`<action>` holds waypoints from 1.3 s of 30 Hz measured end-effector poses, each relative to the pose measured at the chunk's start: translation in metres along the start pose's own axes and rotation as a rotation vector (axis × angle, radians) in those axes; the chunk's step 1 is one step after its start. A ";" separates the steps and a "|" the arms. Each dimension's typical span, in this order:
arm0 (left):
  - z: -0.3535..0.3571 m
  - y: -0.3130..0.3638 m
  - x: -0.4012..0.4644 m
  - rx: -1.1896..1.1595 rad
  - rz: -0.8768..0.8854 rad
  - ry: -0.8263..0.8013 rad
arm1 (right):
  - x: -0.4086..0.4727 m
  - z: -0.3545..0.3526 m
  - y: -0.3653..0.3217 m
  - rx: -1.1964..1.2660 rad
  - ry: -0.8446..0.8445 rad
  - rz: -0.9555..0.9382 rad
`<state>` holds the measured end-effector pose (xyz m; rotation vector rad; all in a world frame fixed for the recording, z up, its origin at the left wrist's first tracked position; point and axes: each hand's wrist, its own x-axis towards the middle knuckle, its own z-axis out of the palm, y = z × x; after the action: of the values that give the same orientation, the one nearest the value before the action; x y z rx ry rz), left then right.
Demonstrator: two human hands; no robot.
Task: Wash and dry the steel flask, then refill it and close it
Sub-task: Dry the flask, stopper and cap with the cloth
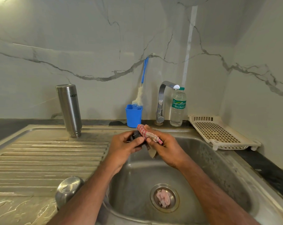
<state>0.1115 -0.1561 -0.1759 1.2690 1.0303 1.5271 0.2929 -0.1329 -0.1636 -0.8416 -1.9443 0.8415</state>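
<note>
The steel flask is stood upside down, mouth down, on the drainboard in the left centre of the frame, well apart from both hands. A small dark stopper is held above the sink basin at the centre of the frame: the left hand is curled round it, with the thumb laid across its near side and the fingers wrapped behind it. The right hand is closed on a red-checked cloth, which is pinched between thumb and fingers and pressed against the right side of the stopper, so that the two hands meet there. A rounded steel cap lies on the drainboard in the lower left, just beside the left forearm. Behind the sink, a blue cup holding a bottle brush is set against the wall, with the tap and a plastic water bottle to its right. A cream perforated tray rests at the right on the dark tabletop. A pale scrap is seen lying in the drain.
</note>
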 end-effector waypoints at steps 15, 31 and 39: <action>0.005 -0.006 0.004 -0.035 0.068 0.010 | 0.000 -0.007 0.013 0.075 0.080 0.050; 0.007 0.003 0.006 -0.096 0.025 0.144 | 0.001 -0.004 0.008 0.077 0.082 0.123; 0.007 -0.007 0.008 0.121 0.000 0.130 | -0.002 0.001 0.004 -0.005 0.083 0.046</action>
<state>0.1180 -0.1457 -0.1798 1.2649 1.2216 1.5841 0.2936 -0.1322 -0.1685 -0.9126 -1.8616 0.8168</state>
